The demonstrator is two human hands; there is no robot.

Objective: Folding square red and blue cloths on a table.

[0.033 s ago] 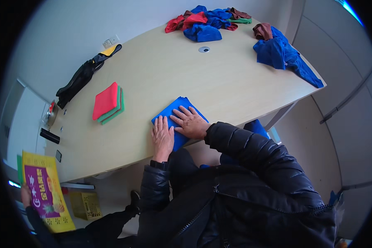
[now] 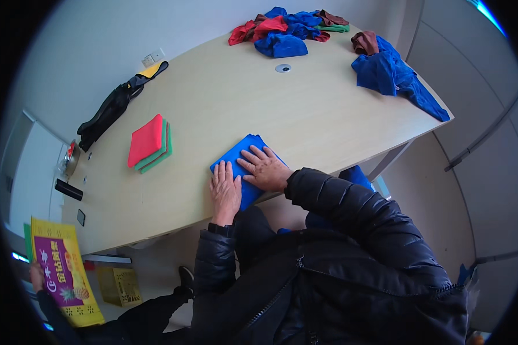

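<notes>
Head view, item by item.

1. Blue folded cloth [image 2: 242, 158]: lies flat at the near edge of the tabletop [image 2: 224, 103], in front of me, its near corner hanging just over the rim. It reads as a neat rectangle set at a slant.

2. Left hand [image 2: 225, 192]: palm down, fingers spread and flat, resting on the near-left part of the blue cloth. It holds nothing; it presses.

3. Right hand [image 2: 266, 168]: also palm down and open, fingers fanned toward the cloth's centre, just beside the left hand. Nothing is gripped.

4. Step as I judge it: smoothing and pressing the fold. To do it well I keep both palms flat, press evenly from the centre out toward the edges, and check that the corners line up so no crease is trapped under the top layer. The overhanging corner could let the cloth slide, so I press downward, not toward me.

5. Red and green stack [image 2: 149, 142]: folded cloths, red on top of green, to the left and well apart from my hands.

6. Loose pile of cloths [image 2: 282, 31]: red, blue, brown and green, at the far edge.

7. Blue garment heap [image 2: 394, 75]: far right, with a brown piece beside it.

8. Black folded umbrella [image 2: 112, 109]: far left of the tabletop.

9. Yellow and purple box [image 2: 63, 276]: lower left, off the tabletop, held by another person.
</notes>
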